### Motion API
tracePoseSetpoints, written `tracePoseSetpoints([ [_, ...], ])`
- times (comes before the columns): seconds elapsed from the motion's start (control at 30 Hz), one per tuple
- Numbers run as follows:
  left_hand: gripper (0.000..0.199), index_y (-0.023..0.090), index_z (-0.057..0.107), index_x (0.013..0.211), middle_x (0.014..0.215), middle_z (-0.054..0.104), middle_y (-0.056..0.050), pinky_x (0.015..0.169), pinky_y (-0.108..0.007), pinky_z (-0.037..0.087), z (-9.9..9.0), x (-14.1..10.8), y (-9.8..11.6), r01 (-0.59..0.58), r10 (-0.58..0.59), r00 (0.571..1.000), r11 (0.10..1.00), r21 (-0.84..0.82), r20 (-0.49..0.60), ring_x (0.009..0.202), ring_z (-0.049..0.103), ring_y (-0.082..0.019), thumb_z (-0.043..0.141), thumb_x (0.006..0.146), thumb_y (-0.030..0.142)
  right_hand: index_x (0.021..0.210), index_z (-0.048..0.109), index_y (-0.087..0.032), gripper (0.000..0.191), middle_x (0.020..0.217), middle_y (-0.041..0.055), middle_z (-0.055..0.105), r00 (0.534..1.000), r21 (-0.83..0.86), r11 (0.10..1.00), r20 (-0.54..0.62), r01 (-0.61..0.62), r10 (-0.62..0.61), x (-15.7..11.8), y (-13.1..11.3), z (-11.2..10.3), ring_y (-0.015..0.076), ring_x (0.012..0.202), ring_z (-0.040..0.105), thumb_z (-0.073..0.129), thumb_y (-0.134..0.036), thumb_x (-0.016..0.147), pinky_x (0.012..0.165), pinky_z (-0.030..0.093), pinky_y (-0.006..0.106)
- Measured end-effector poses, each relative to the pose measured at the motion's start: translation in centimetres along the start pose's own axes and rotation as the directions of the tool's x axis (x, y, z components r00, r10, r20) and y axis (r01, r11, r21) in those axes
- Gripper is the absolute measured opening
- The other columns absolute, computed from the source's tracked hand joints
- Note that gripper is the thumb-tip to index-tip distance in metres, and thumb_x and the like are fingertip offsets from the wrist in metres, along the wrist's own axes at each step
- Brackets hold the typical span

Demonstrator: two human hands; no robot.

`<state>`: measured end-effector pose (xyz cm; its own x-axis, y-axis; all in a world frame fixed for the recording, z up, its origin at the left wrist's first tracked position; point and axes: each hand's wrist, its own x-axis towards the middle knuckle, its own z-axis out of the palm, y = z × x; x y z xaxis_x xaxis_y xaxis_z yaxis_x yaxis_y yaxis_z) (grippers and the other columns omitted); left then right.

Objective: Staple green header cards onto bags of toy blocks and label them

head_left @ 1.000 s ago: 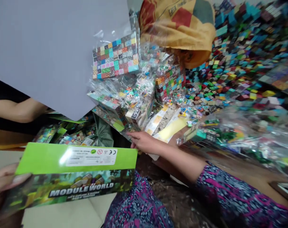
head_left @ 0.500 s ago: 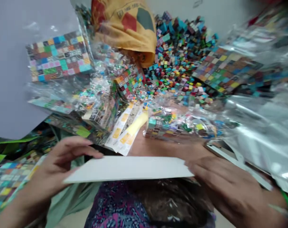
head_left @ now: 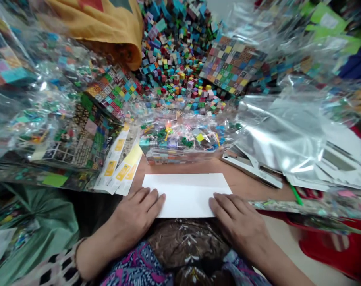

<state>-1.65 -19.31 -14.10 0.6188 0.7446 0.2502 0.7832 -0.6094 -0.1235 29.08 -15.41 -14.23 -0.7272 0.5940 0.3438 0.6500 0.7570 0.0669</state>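
A white rectangular card or folded paper (head_left: 186,196) lies flat at the near edge of the brown table. On its left end rests my left hand (head_left: 140,210), palm down, fingers lying side by side on the surface. My right hand (head_left: 235,214) lies on the right end in the same way, its fingers stretched forward. Neither hand is wrapped round anything. Just beyond the card sits a clear plastic bag (head_left: 183,139) of small colourful pieces and printed blocks.
A stapler (head_left: 251,169) and clear plastic sheets (head_left: 287,135) are at the right. Label strips (head_left: 120,163) lie at the left. Behind are a heap of small cubes (head_left: 180,59) and a yellow cloth (head_left: 109,28). A green bag (head_left: 43,234) hangs lower left.
The white card has gone from being held tilted between both hands to lying flat. My hands have come down onto it and moved closer together. The view has shifted right and down.
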Motion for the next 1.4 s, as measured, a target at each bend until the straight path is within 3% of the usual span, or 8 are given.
tracePoseSetpoints([
  [0.1,0.036,0.010,0.062,0.124,0.106,0.070,-0.011,0.081,-0.038,0.052,0.3,-0.3,0.6,-0.019,0.018,0.996,1.000,0.002,0.083,0.100,0.062,-0.027,0.047,0.092,0.007,0.109,0.068,-0.011,0.030,0.105,0.0128,0.072,0.999,-0.043,0.999,0.052,-0.002,0.004,0.7,-0.6,1.3,0.0266,0.090,0.058,0.047,-0.006,0.088,0.078,0.050,0.037],
  [0.2,0.039,0.010,0.059,0.128,0.105,0.069,-0.011,0.080,-0.038,0.051,0.6,-0.4,0.8,-0.029,0.029,0.987,1.000,-0.002,0.156,0.101,0.061,-0.027,0.050,0.091,0.006,0.107,0.068,-0.008,0.031,0.103,0.0135,0.070,0.999,-0.039,0.999,0.032,0.017,-0.016,0.9,-0.8,2.4,0.0266,0.087,0.057,0.047,-0.004,0.084,0.078,0.050,0.037],
  [0.37,0.038,0.007,0.059,0.127,0.105,0.068,-0.011,0.085,-0.035,0.050,1.3,0.1,0.7,-0.040,0.038,0.985,0.999,0.010,0.166,0.100,0.059,-0.025,0.054,0.089,0.005,0.111,0.067,-0.004,0.037,0.105,0.0153,0.069,0.999,-0.080,0.997,0.040,0.007,-0.004,0.6,-1.0,3.6,0.0272,0.088,0.057,0.050,-0.002,0.078,0.081,0.052,0.037],
  [0.6,0.036,0.009,0.060,0.125,0.104,0.066,-0.011,0.082,-0.034,0.049,1.5,0.7,0.6,-0.029,0.028,0.986,1.000,0.007,0.165,0.094,0.058,-0.023,0.054,0.090,0.005,0.110,0.067,-0.002,0.041,0.105,0.0184,0.070,0.987,-0.145,0.985,0.139,0.098,-0.078,1.4,-1.4,2.9,0.0273,0.082,0.059,0.053,-0.003,0.071,0.071,0.055,0.036],
  [0.77,0.036,0.010,0.060,0.124,0.104,0.066,-0.009,0.078,-0.034,0.049,0.2,1.2,0.2,-0.003,0.000,0.983,1.000,0.012,0.183,0.091,0.059,-0.023,0.053,0.089,0.005,0.114,0.064,0.001,0.045,0.105,0.0205,0.068,0.978,-0.137,0.984,0.190,0.117,-0.090,2.0,-0.9,2.3,0.0281,0.089,0.058,0.052,0.001,0.070,0.078,0.055,0.037],
  [0.93,0.034,0.011,0.064,0.119,0.098,0.067,-0.009,0.071,-0.033,0.050,0.3,2.5,0.2,0.025,-0.040,0.964,0.998,0.060,0.262,0.084,0.061,-0.022,0.051,0.088,0.003,0.114,0.064,-0.001,0.043,0.104,0.0184,0.068,0.981,-0.120,0.987,0.174,0.103,-0.081,2.8,-0.7,2.6,0.0286,0.091,0.058,0.049,-0.001,0.074,0.078,0.056,0.038],
  [1.13,0.039,0.008,0.064,0.122,0.100,0.070,-0.011,0.077,-0.036,0.051,0.7,2.8,0.3,0.024,-0.036,0.983,0.998,0.065,0.179,0.088,0.062,-0.025,0.048,0.087,0.002,0.115,0.063,0.000,0.043,0.101,0.0179,0.067,0.973,-0.060,0.994,0.216,0.094,-0.079,2.8,-1.1,2.2,0.0281,0.085,0.057,0.053,-0.003,0.074,0.074,0.055,0.038],
  [1.4,0.038,0.002,0.064,0.120,0.105,0.069,-0.014,0.092,-0.037,0.052,1.5,1.8,0.6,0.000,0.009,0.992,0.997,-0.075,0.124,0.100,0.060,-0.026,0.047,0.086,0.001,0.119,0.060,-0.005,0.040,0.109,0.0152,0.066,0.991,0.094,0.995,0.119,0.045,-0.056,2.7,-1.8,3.8,0.0264,0.096,0.056,0.050,-0.002,0.081,0.089,0.053,0.037],
])
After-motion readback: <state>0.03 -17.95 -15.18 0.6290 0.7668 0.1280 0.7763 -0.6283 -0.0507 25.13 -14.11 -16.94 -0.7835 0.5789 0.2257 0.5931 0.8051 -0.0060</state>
